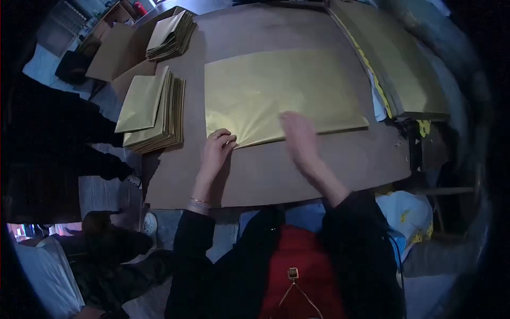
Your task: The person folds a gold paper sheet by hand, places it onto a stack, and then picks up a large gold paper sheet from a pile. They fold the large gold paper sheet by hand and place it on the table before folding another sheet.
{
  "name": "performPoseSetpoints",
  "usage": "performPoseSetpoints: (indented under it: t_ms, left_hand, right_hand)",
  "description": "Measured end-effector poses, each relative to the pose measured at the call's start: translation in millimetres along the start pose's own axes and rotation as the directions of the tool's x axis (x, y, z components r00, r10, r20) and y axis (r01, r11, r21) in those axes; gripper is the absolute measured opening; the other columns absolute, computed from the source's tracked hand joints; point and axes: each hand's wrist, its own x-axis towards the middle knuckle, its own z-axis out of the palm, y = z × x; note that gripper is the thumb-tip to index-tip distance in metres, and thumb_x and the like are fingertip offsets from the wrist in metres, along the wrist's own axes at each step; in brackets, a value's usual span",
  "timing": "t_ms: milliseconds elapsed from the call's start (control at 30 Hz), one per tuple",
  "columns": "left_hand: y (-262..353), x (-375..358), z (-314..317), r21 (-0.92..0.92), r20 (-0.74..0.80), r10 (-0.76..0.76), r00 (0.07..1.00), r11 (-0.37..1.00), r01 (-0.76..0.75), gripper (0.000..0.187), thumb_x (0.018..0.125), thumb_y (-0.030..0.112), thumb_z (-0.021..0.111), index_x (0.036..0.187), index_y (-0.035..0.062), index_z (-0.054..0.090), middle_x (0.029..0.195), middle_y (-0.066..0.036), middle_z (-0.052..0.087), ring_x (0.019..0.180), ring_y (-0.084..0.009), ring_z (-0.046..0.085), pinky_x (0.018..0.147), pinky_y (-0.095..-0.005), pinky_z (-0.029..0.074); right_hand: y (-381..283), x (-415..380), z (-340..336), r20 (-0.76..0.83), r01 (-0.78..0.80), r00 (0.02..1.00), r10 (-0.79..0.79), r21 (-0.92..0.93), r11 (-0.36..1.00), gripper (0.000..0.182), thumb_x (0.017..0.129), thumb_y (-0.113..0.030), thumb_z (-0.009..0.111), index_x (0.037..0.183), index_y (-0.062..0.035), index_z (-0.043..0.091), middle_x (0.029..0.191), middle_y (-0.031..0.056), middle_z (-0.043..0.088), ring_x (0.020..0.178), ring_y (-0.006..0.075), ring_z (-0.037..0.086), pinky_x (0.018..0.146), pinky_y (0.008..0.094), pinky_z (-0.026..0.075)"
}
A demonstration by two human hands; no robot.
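A large gold paper sheet (276, 93) lies flat on the brown board (265, 175). My left hand (217, 150) pinches the sheet's near left corner, and the paper wrinkles there. My right hand (302, 143) is blurred with fingers flat and apart, lying over the sheet's near edge; it grips nothing.
A stack of folded gold sheets (154, 111) sits at the board's left edge, another stack (171, 34) behind it. A pile of large gold sheets (393, 58) lies at the right. Another person in dark clothes (64, 154) sits at the left.
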Motion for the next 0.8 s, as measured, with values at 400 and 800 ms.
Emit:
performPoseSetpoints:
  t_ms: [400,800]
  left_hand:
    - [0.0,-5.9,-1.2,-0.053,0.079,0.028,0.997,0.998,-0.024,0.022,0.084,0.005,0.059,0.106,0.0015,0.064,0.111,-0.015,0.058,0.098,-0.0279,0.058,0.082,-0.0335,0.048]
    - [3.7,-7.5,-1.2,-0.128,0.055,-0.010,0.998,0.992,0.017,0.023,0.083,0.003,0.060,0.106,0.0014,0.063,0.110,-0.013,0.057,0.099,-0.0270,0.057,0.084,-0.0314,0.046]
  right_hand:
    - [-61.4,-56.0,68.1,0.320,0.162,0.942,-0.095,-0.188,0.969,0.060,0.088,-0.043,0.047,0.134,-0.0051,0.041,0.143,0.0092,0.035,0.131,0.0216,0.034,0.109,0.0482,0.021]
    - [147.8,-100.8,-78.9,0.032,-0.268,0.928,0.372,-0.636,0.723,0.048,0.096,-0.033,0.035,0.137,-0.0080,0.037,0.143,0.0119,0.035,0.132,0.0256,0.033,0.109,0.0527,0.017]
